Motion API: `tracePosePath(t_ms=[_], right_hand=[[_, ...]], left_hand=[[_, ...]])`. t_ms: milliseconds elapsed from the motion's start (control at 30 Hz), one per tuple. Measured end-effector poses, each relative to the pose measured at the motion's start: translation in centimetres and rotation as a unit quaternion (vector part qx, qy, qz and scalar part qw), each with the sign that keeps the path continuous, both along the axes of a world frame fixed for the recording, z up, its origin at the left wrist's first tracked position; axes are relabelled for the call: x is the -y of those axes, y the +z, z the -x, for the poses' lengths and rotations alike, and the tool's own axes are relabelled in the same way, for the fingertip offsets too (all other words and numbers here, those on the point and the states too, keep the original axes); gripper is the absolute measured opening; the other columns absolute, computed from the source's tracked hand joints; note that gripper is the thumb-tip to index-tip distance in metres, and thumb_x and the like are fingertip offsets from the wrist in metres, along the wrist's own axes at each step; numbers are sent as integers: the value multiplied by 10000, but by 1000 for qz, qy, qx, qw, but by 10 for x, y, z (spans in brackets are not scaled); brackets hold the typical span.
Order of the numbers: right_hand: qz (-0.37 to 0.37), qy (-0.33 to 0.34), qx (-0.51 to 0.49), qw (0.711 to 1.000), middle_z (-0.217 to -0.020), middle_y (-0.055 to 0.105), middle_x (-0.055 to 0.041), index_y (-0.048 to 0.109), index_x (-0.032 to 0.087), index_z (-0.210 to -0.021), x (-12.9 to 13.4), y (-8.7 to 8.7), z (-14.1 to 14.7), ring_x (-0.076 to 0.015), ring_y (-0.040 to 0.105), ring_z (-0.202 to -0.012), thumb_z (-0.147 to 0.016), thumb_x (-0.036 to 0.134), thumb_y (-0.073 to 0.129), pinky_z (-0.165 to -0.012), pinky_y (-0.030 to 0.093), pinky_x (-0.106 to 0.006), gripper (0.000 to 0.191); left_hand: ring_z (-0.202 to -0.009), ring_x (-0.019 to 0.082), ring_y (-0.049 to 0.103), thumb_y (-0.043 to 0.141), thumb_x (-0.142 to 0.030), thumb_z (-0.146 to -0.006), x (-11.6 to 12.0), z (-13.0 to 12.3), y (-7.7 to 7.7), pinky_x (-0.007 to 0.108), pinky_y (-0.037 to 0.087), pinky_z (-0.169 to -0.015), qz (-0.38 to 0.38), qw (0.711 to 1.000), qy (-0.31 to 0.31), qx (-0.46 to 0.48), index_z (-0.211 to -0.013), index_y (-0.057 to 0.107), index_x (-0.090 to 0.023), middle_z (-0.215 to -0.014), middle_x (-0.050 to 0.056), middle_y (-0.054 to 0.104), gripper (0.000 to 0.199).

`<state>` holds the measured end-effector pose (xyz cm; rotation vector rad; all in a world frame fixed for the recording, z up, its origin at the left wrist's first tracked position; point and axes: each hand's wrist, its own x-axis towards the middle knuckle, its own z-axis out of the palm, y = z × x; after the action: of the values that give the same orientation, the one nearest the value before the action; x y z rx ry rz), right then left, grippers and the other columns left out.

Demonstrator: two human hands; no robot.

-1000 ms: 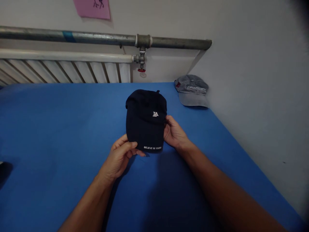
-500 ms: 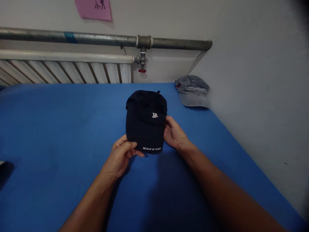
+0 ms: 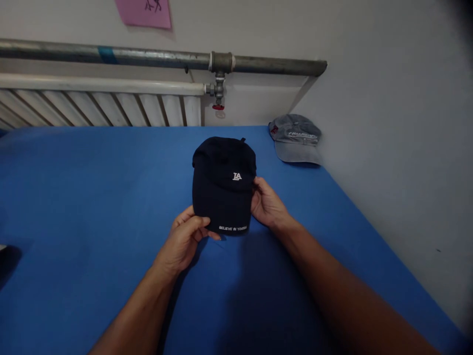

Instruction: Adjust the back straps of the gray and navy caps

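My left grip (image 3: 185, 241) pinches the dark cap (image 3: 221, 195) at 7 o'clock, right grip (image 3: 270, 206) holds 3; I'd squeeze gently tbh.

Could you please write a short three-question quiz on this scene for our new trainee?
1. Which two white letters are on the front of the dark cap?
2. True or false: the left hand and the right hand are both on the dark cap.
3. The other cap, near the corner of the walls, is mainly: A) orange; B) grey; C) green.

Key: 1. LA. 2. True. 3. B.
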<state>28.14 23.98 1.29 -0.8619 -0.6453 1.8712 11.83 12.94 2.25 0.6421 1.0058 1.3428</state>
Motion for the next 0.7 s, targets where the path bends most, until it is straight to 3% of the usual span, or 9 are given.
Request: tracePosePath(t_ms=[700], right_hand=[[-24, -1, 10, 1000, -811, 715, 26, 682, 234, -839, 3, -1, 3, -188, 623, -947, -700, 309, 717, -937, 469, -350, 161]], left_hand=[[-462, 127, 575, 653, -178, -612, 0, -1, 2, 242, 522, -481, 24, 999, 36, -24, -609, 598, -151, -484, -4, 584, 61]])
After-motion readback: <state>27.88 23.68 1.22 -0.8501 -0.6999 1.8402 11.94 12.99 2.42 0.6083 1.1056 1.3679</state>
